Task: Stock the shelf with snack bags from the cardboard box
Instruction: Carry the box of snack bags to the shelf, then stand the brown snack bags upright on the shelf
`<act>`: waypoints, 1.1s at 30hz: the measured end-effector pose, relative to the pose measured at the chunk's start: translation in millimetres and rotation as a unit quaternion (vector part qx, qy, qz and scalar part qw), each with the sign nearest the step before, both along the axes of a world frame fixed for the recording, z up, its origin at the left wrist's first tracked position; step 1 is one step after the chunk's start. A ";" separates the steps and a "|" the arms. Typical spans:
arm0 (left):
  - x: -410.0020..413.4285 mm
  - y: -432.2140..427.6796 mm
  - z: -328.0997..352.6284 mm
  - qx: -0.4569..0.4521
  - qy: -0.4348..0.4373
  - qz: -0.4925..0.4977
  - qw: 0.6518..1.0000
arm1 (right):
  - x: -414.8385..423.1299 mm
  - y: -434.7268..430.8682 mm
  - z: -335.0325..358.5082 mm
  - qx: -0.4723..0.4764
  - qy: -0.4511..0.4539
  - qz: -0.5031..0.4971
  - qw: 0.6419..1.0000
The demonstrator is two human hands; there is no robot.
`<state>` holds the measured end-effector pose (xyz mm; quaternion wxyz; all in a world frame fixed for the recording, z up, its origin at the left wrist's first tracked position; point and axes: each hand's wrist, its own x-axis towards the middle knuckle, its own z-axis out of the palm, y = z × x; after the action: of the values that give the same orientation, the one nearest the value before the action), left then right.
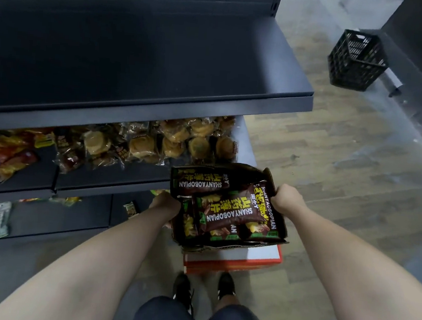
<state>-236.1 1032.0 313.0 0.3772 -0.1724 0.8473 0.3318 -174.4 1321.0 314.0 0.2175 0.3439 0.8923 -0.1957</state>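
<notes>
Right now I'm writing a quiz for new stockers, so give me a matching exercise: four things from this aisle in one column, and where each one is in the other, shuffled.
Things:
1. cardboard box
2. black crate
3. round pastry packs
4. top shelf

Places or states:
A. on the floor to the far right
B. bare, with nothing on it
C. held between the left hand and the right hand, full of brown snack bags
D. piled on the middle shelf

Pairs: 1-C, 2-A, 3-D, 4-B
</notes>
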 end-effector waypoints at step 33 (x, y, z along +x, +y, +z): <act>-1.2 17.8 -5.9 -0.070 0.127 0.007 0.989 | -28.9 5.0 -8.1 0.012 0.038 0.079 0.996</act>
<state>-237.3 1049.9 307.1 0.2509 -0.1611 0.9083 0.2935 -203.3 1326.0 305.9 0.1937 0.2669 0.9267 -0.1804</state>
